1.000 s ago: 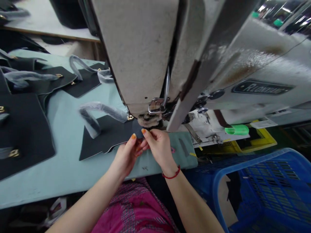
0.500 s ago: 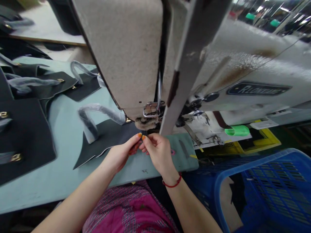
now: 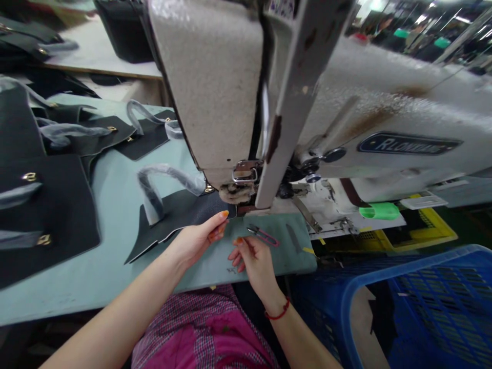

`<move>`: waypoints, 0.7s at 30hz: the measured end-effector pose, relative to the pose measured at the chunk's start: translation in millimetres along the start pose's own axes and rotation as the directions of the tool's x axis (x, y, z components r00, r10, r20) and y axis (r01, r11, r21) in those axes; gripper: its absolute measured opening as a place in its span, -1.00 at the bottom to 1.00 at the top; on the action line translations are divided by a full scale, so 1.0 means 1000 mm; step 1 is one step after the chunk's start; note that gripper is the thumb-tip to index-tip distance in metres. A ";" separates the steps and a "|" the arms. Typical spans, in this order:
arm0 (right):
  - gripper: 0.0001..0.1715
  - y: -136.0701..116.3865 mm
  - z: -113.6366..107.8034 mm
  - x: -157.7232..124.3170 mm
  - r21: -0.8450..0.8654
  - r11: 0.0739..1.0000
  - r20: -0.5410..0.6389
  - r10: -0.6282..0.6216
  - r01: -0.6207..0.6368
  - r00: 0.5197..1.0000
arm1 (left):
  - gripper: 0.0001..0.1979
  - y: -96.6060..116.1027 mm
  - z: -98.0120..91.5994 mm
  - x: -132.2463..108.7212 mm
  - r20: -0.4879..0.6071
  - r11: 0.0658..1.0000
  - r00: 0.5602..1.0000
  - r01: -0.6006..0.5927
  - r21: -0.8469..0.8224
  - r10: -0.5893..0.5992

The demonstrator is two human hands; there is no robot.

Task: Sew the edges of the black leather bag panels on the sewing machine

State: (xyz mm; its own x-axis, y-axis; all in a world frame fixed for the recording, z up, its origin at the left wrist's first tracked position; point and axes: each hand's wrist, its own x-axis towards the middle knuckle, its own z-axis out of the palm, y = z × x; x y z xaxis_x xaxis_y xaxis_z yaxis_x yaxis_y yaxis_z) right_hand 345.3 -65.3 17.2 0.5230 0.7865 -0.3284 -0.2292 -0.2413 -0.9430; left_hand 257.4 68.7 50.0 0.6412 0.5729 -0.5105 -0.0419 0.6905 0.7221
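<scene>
Right hand (image 3: 251, 257) half curled near worktop (image 3: 115, 287) edge, nothing seen held; snips (image 3: 261, 234) just beyond. Black panel (image 3: 186, 209) is pinched at right corner by left hand (image 3: 198, 240), thumb to fingers. Front side open, far side crowded by sewing machine (image 3: 211, 87).

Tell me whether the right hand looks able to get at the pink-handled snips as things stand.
Probably yes: the snips lie uncovered on the pale green tabletop, close beside the right hand, and nothing visible stands between them. The left hand, at the black panel, looks out of the way.
</scene>
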 end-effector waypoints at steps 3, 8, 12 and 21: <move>-0.62 0.018 0.001 -0.002 -0.020 0.998 0.019 0.057 -0.056 0.998 | -0.58 0.003 0.002 0.002 0.012 0.999 1.000 -0.029 -0.028 0.029; -0.71 0.032 0.003 -0.003 -0.103 0.993 0.055 0.062 -0.056 0.997 | -0.57 0.007 0.002 0.007 0.057 0.998 0.997 -0.059 -0.019 0.060; -0.71 0.033 0.001 -0.004 -0.144 0.989 0.077 0.053 -0.041 0.996 | -0.60 0.009 0.000 0.011 0.062 0.996 0.995 -0.079 -0.045 0.082; -0.70 0.035 0.001 -0.005 -0.171 0.985 0.087 0.039 -0.024 0.995 | -0.62 0.009 -0.003 0.023 0.035 0.987 0.986 -0.162 -0.016 0.162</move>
State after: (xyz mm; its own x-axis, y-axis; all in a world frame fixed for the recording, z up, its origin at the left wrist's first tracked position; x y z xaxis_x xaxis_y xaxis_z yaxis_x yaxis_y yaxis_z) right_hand 334.1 -77.1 -14.2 0.4401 0.8229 -0.3593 -0.0978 -0.3538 -0.9302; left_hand 269.0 89.5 43.6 0.6522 0.6617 -0.3699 -0.1577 0.5957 0.7876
